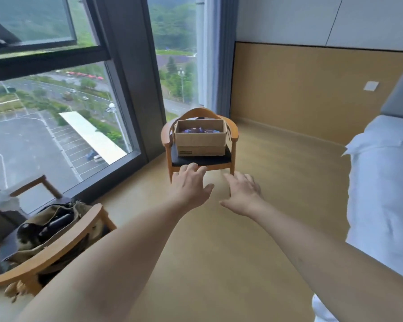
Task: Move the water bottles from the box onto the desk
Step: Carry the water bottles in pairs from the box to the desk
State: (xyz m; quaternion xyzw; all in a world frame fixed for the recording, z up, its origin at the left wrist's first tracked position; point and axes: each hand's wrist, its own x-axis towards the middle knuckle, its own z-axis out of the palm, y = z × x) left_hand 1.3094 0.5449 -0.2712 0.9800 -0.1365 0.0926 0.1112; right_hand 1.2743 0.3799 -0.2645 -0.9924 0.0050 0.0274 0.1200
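Head view: cardboard box [200,138] sits on wooden chair [199,159], frame centre. Contents only a blurred purple-blue patch, bottles not distinguishable. Left hand [190,184] and right hand [243,194] outstretched below it, fingers loose, holding nothing. Bed [382,182] cut off right.

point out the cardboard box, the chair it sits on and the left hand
brown cardboard box [200,139]: head view, front wall
wooden chair with black seat [200,161]: head view, seat front
left hand [189,184]: head view, back of hand

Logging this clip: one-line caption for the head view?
Both hands, left and right, reach empty toward an open cardboard box on a wooden armchair by the window.
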